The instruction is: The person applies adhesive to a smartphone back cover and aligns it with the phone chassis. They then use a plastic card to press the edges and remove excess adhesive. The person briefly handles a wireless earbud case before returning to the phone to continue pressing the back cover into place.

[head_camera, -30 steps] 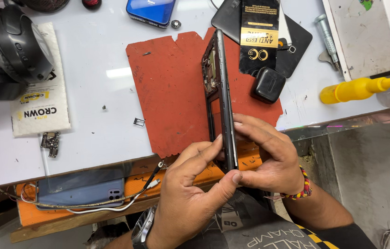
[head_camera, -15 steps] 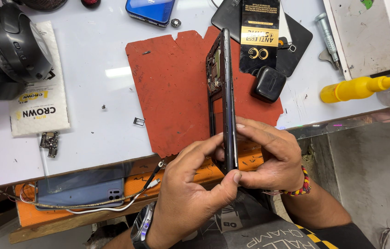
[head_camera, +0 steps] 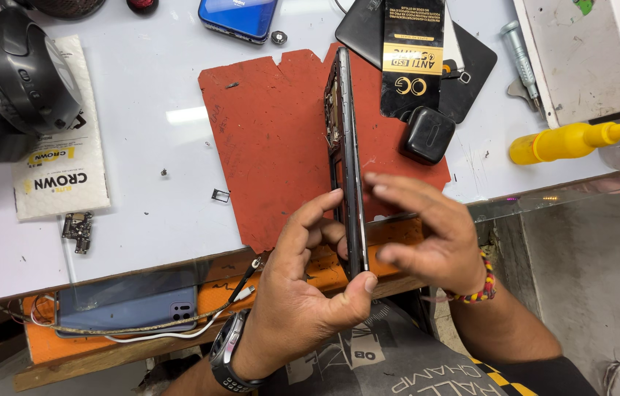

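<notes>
Since the earlier frame the right hand (head_camera: pixel 427 235) has come off the phone (head_camera: pixel 347 161); its fingers are now spread and blurred just to the right of the edge, holding nothing. The left hand (head_camera: pixel 310 293) alone grips the phone, thumb under the near end and fingers against its left face.

The phone stands on edge above the red mat (head_camera: pixel 273 147), which lies on the white bench (head_camera: pixel 149 117), its near end in the hand and its far end pointing away from the person.

Risk, as judged: held at one end only, the device could tip or slip from the grip and strike the bench. Its opened left side might then catch the fingers or shed a part. A small metal tray (head_camera: pixel 220 195) and a small circuit part (head_camera: pixel 76 228) lie loose to the left and could be swept off.

Condition of the phone: a slim dark body seen edge-on, the left face open with internal frame and components exposed at the far half; the right face looks smooth and dark. Finer detail cannot be made out.
</notes>
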The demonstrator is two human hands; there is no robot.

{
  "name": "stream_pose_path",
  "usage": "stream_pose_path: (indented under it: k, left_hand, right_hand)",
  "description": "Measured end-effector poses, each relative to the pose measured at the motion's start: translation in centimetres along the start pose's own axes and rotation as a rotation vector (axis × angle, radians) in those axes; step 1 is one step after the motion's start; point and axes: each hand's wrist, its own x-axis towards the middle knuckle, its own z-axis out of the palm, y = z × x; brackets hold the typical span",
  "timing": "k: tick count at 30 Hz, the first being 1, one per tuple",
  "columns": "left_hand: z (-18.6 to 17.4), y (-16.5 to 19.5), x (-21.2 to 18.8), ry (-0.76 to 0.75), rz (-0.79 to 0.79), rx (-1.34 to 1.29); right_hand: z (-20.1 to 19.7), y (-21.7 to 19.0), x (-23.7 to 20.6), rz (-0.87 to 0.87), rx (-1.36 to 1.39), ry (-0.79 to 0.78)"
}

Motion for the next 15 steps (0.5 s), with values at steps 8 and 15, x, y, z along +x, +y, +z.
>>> stream_pose_path:
  k: [8,15]
  left_hand:
    - [0.4,-0.1,0.2,-0.028,0.001,-0.029]
    - [0.3,0.1,0.0,-0.017,-0.006,-0.009]
  right_hand:
    - [0.1,0.8,1.5,0.171,-0.153,0.097]
    - [0.4,1.2,2.1,0.139,-0.399,0.153]
